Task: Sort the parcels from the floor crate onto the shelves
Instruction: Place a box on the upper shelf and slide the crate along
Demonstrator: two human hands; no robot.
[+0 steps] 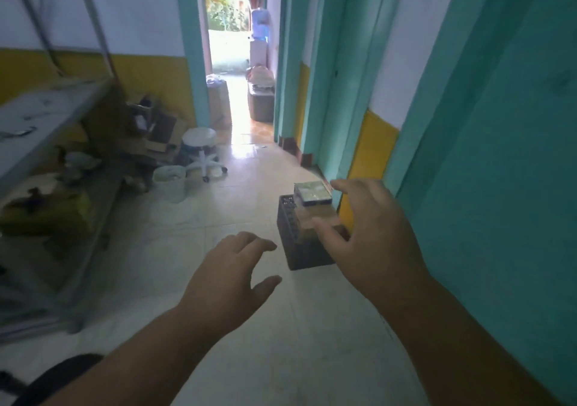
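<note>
A dark floor crate (292,237) stands on the tiled floor by the right wall. A brown cardboard parcel (315,215) lies in it, and a shiny flat pale parcel (312,192) sits on top at the far end. My right hand (374,234) hovers over the crate's right side with fingers spread, holding nothing. My left hand (232,276) is stretched out in the air to the left of the crate, fingers relaxed and empty. The metal shelves (46,115) stand along the left wall, with bags and small items on them.
A white rolling stool (201,149) and a pale bin (170,180) stand beyond the shelves, beside cardboard boxes (150,124). A doorway (237,62) opens straight ahead into a bright corridor. Teal doors (484,155) line the right side. A dark rounded object (59,374) is at the bottom left.
</note>
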